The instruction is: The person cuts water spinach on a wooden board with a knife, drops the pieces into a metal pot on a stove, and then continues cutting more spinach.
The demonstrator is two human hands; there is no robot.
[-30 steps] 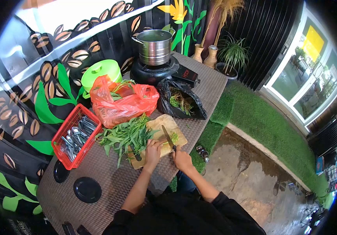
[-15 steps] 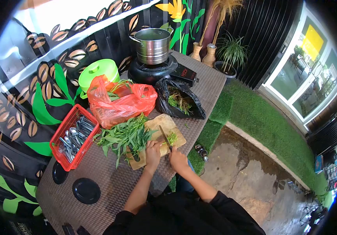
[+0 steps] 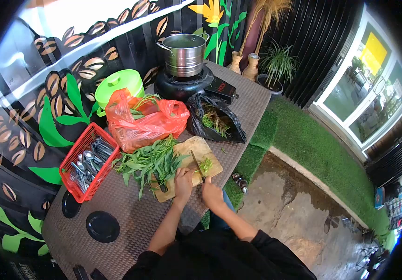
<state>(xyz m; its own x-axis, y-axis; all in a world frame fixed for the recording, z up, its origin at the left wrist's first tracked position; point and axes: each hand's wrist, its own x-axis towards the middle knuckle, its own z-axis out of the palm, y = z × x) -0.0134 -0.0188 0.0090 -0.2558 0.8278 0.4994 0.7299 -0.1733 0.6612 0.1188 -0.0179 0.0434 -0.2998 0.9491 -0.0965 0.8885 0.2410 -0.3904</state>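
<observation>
My right hand (image 3: 212, 194) is closed round the handle of a knife (image 3: 196, 162), whose blade lies over the wooden cutting board (image 3: 190, 145). Beside it, my left hand (image 3: 182, 183) has its fingers curled and pressed on the stems of the leafy greens (image 3: 149, 162), which spread over the board's left part and onto the table. Small chopped green pieces (image 3: 205, 164) lie on the board just right of the blade.
Behind the board are a red plastic bag (image 3: 147, 122), a black bag (image 3: 215, 122) with trimmings, a green lidded container (image 3: 119, 87) and a steel pot (image 3: 185, 56) on a stove. A red cutlery basket (image 3: 89, 161) and black plates (image 3: 103, 227) are at left.
My right hand and the knife have shifted very slightly down beside the chopped pieces. The whole view has moved a little; my left hand stays on the greens.
</observation>
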